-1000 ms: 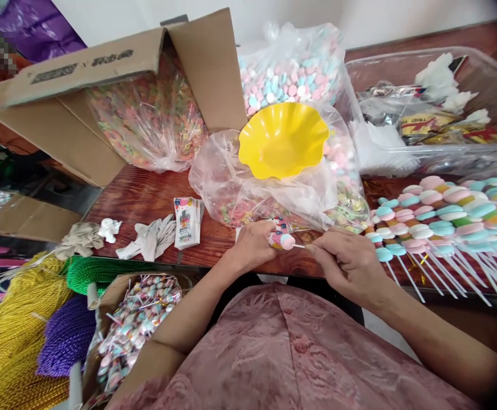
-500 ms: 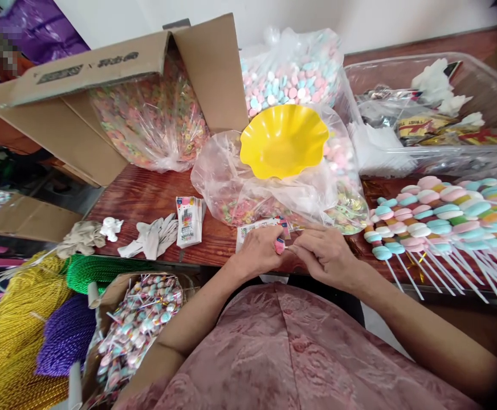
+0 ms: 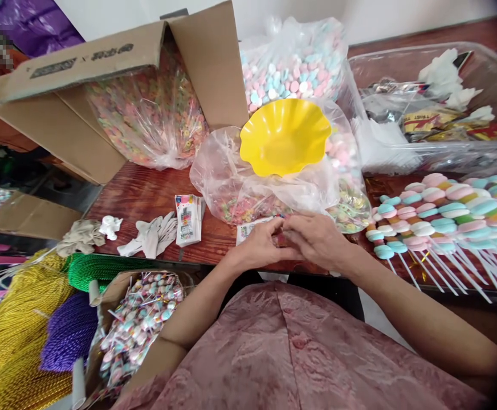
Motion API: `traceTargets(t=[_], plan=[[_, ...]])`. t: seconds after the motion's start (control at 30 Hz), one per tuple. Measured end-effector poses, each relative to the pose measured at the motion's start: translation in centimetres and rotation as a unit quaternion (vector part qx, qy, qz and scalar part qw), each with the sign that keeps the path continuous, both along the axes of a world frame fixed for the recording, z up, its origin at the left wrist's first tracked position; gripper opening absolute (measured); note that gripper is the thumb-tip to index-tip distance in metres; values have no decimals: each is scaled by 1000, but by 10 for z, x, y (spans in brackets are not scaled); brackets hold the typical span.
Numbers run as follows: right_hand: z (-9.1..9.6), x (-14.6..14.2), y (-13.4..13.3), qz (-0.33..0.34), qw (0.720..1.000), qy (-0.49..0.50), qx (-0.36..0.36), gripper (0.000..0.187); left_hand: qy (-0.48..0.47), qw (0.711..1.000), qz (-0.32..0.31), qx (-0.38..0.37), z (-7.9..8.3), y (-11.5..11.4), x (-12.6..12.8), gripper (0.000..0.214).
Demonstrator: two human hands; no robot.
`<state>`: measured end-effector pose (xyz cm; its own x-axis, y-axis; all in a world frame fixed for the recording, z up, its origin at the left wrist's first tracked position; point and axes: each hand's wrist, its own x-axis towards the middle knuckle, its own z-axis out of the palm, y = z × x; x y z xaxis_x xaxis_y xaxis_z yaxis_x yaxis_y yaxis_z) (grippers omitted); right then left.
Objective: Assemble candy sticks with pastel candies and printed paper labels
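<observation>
Close by table edge (image 3: 208,262), left hand (image 3: 257,246) beside right hand (image 3: 322,242)

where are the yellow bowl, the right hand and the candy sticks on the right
Yellow bowl (image 3: 285,142): head view, on its bare inside.
Right hand (image 3: 322,240): head view, on the back of the hand.
Candy sticks (image 3: 444,225): head view, on a blue candy mid-pile.

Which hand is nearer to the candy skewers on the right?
Right: the right hand is left of the skewers, apart from them; the left hand is farther left, beside the right.
</observation>
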<state>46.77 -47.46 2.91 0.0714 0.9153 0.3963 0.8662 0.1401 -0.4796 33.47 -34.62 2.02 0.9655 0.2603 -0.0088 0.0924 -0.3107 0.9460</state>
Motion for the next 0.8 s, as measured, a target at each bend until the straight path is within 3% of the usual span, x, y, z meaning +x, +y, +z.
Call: traceTargets(t=[0.1,0.17,0.37,0.5,0.67,0.8], plan=[[13,8,-9,-24,988,153,21,14,95,984,-36,-143,14,14,-7,42],[18,9,-11,-21,981,190,34,12,131,972,-31,-194,16,17,-8,46],[0,-1,5,-38,965,249,71,10,40,929,100,-354,-1,-4,1,50],[-9,-10,9,-55,973,196,106,13,1,904,155,-398,-7,-12,3,51],[-12,-28,2,-82,943,293,137,25,-84,881,198,-421,-7,-10,3,41],[-19,-34,-1,-94,953,261,118,2,-95,884,211,-406,-7,-18,4,40]])
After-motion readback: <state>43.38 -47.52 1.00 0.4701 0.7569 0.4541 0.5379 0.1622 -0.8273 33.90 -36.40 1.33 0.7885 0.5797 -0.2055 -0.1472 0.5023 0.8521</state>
